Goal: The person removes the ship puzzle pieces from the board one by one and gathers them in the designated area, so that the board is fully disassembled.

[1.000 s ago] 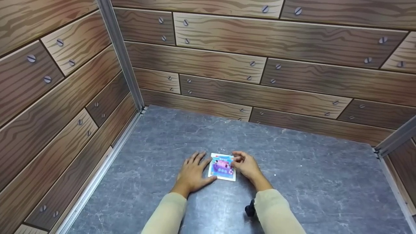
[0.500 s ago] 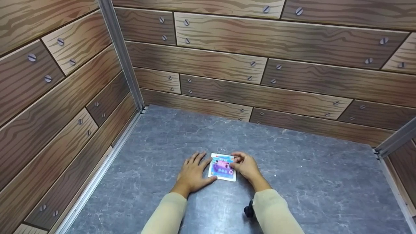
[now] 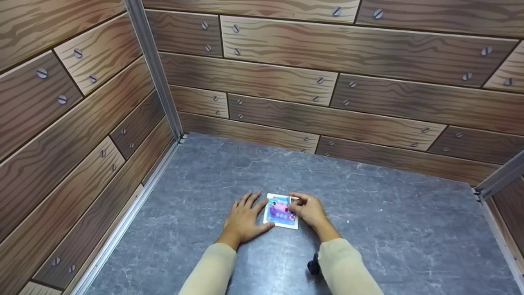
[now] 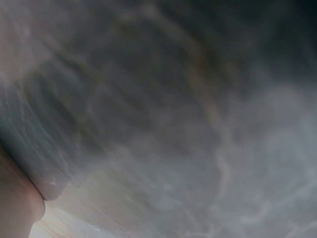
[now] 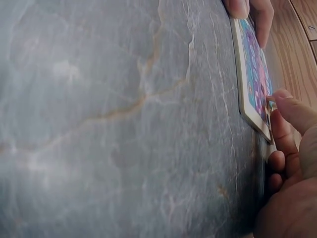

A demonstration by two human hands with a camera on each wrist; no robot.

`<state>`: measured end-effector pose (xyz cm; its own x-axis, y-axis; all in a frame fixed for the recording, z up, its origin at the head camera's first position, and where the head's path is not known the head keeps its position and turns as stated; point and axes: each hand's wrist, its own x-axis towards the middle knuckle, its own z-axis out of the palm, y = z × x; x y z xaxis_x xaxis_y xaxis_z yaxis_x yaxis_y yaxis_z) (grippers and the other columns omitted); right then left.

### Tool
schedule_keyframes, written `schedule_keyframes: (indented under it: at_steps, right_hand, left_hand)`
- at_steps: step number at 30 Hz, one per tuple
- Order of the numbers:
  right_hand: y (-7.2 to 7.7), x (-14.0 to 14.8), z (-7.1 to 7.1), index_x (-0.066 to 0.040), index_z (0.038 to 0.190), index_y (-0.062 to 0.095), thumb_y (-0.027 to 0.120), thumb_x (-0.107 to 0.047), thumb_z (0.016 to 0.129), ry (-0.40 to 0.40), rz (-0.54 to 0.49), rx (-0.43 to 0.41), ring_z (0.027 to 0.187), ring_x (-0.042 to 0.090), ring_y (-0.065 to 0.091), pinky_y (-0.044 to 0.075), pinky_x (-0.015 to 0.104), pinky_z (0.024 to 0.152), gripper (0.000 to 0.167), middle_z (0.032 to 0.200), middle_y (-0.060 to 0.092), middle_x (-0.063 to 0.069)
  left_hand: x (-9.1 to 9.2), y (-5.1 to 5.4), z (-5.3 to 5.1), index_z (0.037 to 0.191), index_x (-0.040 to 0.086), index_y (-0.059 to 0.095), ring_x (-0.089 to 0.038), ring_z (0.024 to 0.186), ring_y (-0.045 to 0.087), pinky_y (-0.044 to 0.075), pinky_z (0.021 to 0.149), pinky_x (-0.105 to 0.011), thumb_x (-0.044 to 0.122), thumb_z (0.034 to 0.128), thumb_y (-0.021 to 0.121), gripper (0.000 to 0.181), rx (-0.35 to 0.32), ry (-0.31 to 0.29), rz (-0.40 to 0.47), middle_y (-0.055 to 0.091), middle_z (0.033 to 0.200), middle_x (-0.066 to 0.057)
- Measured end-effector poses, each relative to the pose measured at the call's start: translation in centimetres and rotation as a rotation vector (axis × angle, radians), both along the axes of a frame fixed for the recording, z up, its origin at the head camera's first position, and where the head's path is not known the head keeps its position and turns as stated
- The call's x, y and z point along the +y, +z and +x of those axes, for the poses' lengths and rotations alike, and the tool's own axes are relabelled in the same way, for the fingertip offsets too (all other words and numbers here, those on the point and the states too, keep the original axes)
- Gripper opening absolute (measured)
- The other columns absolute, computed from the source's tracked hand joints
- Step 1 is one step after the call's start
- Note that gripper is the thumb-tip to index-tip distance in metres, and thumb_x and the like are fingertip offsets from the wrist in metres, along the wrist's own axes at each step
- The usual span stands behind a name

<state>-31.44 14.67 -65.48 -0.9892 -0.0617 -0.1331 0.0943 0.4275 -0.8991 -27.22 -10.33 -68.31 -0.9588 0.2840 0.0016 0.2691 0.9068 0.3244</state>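
Note:
A small, flat picture puzzle with a white border and a pink, purple and blue picture lies on the grey surface. My left hand rests flat at its left side, fingers spread, with the thumb at the lower-left corner. At the upper-right part, my right hand pinches a small thin piece between thumb and index finger, tilted up at the board's edge; the fingers hide much of it. The right wrist view shows the puzzle edge-on, with left fingertips at its far end. The left wrist view is mostly blurred.
The grey marbled tabletop spreads around the hands. Wood-plank-patterned panels stand behind and at the sides, with metal posts at the corners. A black object sits by the right sleeve.
The right thumb and index finger have shifted slightly left over the puzzle's upper-right part, and a pale edge now shows beside them. The left hand and the puzzle stay in place.

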Motion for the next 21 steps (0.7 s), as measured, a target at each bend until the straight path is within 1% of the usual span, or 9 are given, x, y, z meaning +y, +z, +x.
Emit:
schedule_keyframes:
  at_steps: [4,7,10,14,17,21]
  right_hand:
    - [0.09,0.00,0.14,-0.007,0.131,0.079,0.085,-0.006,0.092,0.011,-0.005,0.008,0.074,0.007,0.059,0.046,0.019,0.064,0.040,0.088,0.076,0.002]
    - [0.12,0.02,0.21,-0.003,0.132,0.078,0.081,-0.004,0.094,0.014,-0.044,0.020,0.076,0.007,0.062,0.047,0.019,0.065,0.037,0.093,0.080,0.007]
    - [0.11,0.06,0.28,0.000,0.130,0.077,0.078,-0.001,0.095,0.002,-0.063,0.021,0.075,0.006,0.062,0.047,0.018,0.066,0.034,0.093,0.080,0.008]
    - [0.10,0.17,0.30,0.003,0.125,0.077,0.074,0.004,0.092,-0.008,-0.039,0.042,0.072,0.007,0.056,0.044,0.017,0.064,0.034,0.089,0.075,0.006]
    - [0.10,0.30,0.26,0.005,0.123,0.077,0.073,0.005,0.088,0.001,-0.003,0.075,0.070,0.007,0.052,0.042,0.018,0.063,0.035,0.086,0.071,0.006]
    - [0.06,0.39,0.21,0.004,0.122,0.078,0.073,0.005,0.087,0.004,0.002,0.068,0.069,0.007,0.050,0.041,0.018,0.062,0.035,0.085,0.068,0.002]
  left_hand:
    - [0.05,-0.07,-0.01,0.166,0.040,0.043,-0.031,0.168,0.027,0.031,0.131,-0.066,0.094,0.0911,0.044,0.092,0.001,-0.001,-0.004,0.032,0.179,0.002]
    - [0.04,-0.15,0.00,0.166,0.040,0.043,-0.031,0.168,0.028,0.031,0.131,-0.065,0.094,0.0908,0.044,0.093,0.000,0.004,-0.012,0.032,0.179,0.003]
    - [0.05,-0.12,0.00,0.166,0.040,0.042,-0.031,0.168,0.028,0.031,0.131,-0.065,0.094,0.0910,0.043,0.093,-0.005,0.005,-0.012,0.031,0.180,0.003]
    - [0.09,-0.02,-0.02,0.167,0.040,0.042,-0.030,0.168,0.027,0.031,0.131,-0.065,0.095,0.0912,0.042,0.093,-0.010,0.004,-0.012,0.031,0.180,0.003]
    - [0.08,0.00,-0.04,0.167,0.040,0.041,-0.030,0.169,0.026,0.031,0.131,-0.065,0.095,0.0912,0.042,0.093,-0.009,0.006,-0.016,0.030,0.180,0.004]
    - [0.11,-0.06,0.00,0.167,0.040,0.041,-0.030,0.168,0.027,0.032,0.130,-0.065,0.094,0.0917,0.043,0.092,-0.003,0.006,-0.019,0.030,0.180,0.004]
